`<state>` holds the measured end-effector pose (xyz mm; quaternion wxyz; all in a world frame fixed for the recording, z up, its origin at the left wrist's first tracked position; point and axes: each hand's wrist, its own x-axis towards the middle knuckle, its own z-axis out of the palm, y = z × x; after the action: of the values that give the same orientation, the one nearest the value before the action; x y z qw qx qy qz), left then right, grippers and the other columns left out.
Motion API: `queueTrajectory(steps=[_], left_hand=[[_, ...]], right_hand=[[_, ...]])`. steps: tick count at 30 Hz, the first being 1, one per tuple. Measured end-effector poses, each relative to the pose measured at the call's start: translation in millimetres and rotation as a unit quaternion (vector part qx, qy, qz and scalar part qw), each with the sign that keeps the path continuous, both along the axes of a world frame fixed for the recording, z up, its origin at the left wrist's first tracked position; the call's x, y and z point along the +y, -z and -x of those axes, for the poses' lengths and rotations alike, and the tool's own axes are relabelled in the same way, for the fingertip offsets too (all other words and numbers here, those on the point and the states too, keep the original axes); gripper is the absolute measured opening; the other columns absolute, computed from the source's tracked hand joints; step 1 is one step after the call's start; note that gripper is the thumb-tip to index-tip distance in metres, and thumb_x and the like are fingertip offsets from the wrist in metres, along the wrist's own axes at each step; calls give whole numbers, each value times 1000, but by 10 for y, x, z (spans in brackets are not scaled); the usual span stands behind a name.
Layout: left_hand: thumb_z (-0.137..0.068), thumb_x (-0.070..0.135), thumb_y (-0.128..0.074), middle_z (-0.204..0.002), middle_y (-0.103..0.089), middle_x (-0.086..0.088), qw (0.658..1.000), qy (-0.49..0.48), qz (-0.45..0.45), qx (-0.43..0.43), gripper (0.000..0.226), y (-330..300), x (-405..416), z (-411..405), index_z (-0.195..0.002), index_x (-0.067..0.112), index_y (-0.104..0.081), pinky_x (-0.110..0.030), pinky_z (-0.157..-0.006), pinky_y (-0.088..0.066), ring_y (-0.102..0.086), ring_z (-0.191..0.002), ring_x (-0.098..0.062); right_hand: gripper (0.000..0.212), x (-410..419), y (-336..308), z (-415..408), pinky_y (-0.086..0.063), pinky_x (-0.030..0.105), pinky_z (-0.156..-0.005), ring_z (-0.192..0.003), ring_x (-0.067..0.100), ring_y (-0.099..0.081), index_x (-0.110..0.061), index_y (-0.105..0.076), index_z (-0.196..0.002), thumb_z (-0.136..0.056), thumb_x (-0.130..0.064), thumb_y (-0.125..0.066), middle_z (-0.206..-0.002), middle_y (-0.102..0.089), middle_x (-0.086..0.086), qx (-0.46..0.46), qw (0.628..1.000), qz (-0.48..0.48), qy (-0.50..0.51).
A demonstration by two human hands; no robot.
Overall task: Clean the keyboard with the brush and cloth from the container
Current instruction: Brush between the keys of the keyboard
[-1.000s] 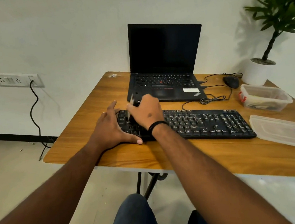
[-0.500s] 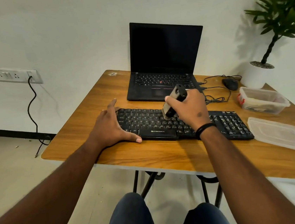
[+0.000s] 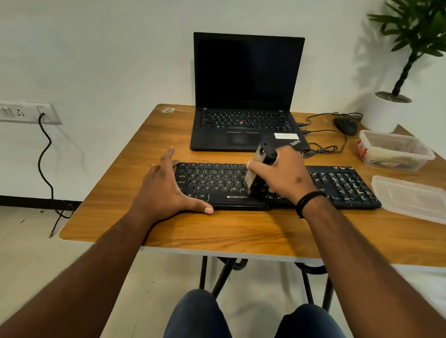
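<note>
A black keyboard lies across the wooden table in front of me. My left hand rests flat at its left end, fingers spread, thumb along the front edge. My right hand grips a black and tan brush, held tilted with its lower end down on the keys near the keyboard's middle. At the right stands the clear plastic container with cloth-like contents inside, hard to make out.
An open black laptop sits behind the keyboard. A wired mouse with its cable lies to the right of it. The container's lid rests near the right front edge. A potted plant stands at the back right corner.
My right hand moved with the brush from the keyboard's left end rightward to its middle, then slightly back toward the front rows. The left hand stayed put.
</note>
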<state>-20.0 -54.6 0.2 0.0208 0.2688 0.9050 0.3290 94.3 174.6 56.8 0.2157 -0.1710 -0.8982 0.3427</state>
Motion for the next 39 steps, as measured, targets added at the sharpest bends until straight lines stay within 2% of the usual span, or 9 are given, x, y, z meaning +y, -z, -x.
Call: queueTrajectory(steps=[4,7,11,15,23,26,31,35,39], left_hand=[[-28,85,-82,-157,-38,-6,1000,2,0,0,163,-9,0,-12,-158,26,-2,-50,-119,-28,-31,-145,-27],[-26,89,-79,-157,-38,-7,1000,1,3,0,165,-5,-3,-11,-158,27,-2,-50,-119,-28,-31,-145,-28],[-24,90,-78,-157,-37,-8,1000,-1,4,-1,166,-3,-6,-10,-158,28,-1,-51,-119,-29,-32,-145,-29],[-28,84,-82,-157,-36,-7,1000,-2,3,-3,163,-19,3,-27,-158,26,-1,-51,-119,-28,-31,-145,-29],[-23,91,-76,-156,-38,-7,1000,-4,2,-6,166,-8,-3,-13,-157,29,-2,-50,-118,-31,-33,-144,-29],[-24,91,-77,-156,-38,-7,1000,-4,3,-4,165,-2,2,-10,-157,29,-2,-50,-118,-31,-33,-144,-29],[-23,91,-77,-156,-37,-9,1000,-5,2,-6,165,8,4,0,-157,30,-1,-49,-118,-30,-32,-144,-30],[-28,84,-81,-157,-37,-9,1000,-3,1,-4,163,-7,7,-10,-158,27,-2,-49,-118,-30,-32,-145,-30],[-32,79,-84,-158,-36,-8,1000,1,3,-1,161,-27,10,-34,-159,24,-2,-49,-118,-28,-31,-145,-29]], right_hand=[[33,-24,4,16,-60,41,-61,-67,23,-68,-13,-62,-61,-86,-33,-69,-66,-68,7,15,1000,-20,3],[31,-41,1,39,-60,38,-60,-70,20,-68,-11,-63,-67,-85,-35,-71,-70,-68,5,-25,1000,-10,-17],[33,-57,3,59,-48,27,-53,-59,9,-59,-16,-59,-60,-86,-33,-70,-62,-63,-3,5,999,-33,-4],[33,-103,16,56,-55,31,-55,-64,15,-64,-17,-58,-60,-86,-31,-72,-65,-65,-1,-8,999,15,-31],[35,-195,80,93,-59,40,-54,-65,22,-69,-6,-65,-66,-87,-34,-72,-68,-70,7,38,998,38,-34],[35,-219,73,99,-53,31,-47,-59,22,-66,-5,-65,-66,-87,-32,-72,-71,-71,10,11,998,41,-55],[33,-263,93,126,-51,30,-52,-61,19,-66,-13,-62,-61,-88,-32,-71,-63,-66,2,29,999,31,-22],[31,-330,55,134,-47,24,-43,-49,10,-62,-3,-70,-72,-87,-30,-72,-69,-71,10,27,994,92,-61],[24,-202,98,145,-55,24,-52,-66,14,-69,-10,-68,-84,-87,-33,-72,-78,-71,3,-9,997,80,8]])
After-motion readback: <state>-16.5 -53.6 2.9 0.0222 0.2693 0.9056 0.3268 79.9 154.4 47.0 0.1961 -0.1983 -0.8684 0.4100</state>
